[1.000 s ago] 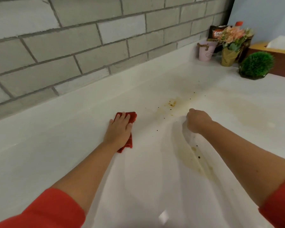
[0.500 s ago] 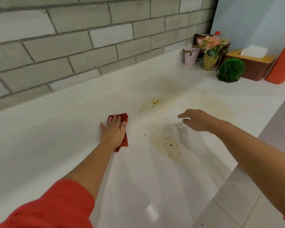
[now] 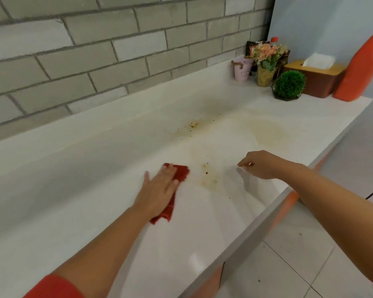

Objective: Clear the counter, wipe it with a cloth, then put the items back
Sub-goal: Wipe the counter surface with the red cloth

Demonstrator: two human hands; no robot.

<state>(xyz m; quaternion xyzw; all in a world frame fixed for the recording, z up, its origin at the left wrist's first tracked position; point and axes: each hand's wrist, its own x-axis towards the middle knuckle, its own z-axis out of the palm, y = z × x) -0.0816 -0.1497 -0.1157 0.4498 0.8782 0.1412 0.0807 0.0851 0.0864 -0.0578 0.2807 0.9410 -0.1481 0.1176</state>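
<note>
A folded red cloth (image 3: 182,172) lies on the white counter (image 3: 84,190). My left hand (image 3: 159,190) presses flat on it with straight fingers, covering most of the cloth. Just right of the cloth is a yellowish stain with dark specks (image 3: 209,179). Further back are a larger pale brown stain (image 3: 267,132) and a small crumbly spot (image 3: 193,124). My right hand (image 3: 261,164) hovers just above the counter to the right of the near stain, its fingers loosely curled and holding nothing.
At the far right end stand a pink cup (image 3: 242,69), a flower pot (image 3: 265,65), a green ball plant (image 3: 290,84), a tissue box (image 3: 317,78) and an orange bottle (image 3: 362,67). A grey brick wall (image 3: 116,50) backs the counter. The front edge (image 3: 256,229) drops to tiled floor.
My left hand has slid the cloth right, toward the near stain. My right hand has loosened from a fist and moved toward the front edge.
</note>
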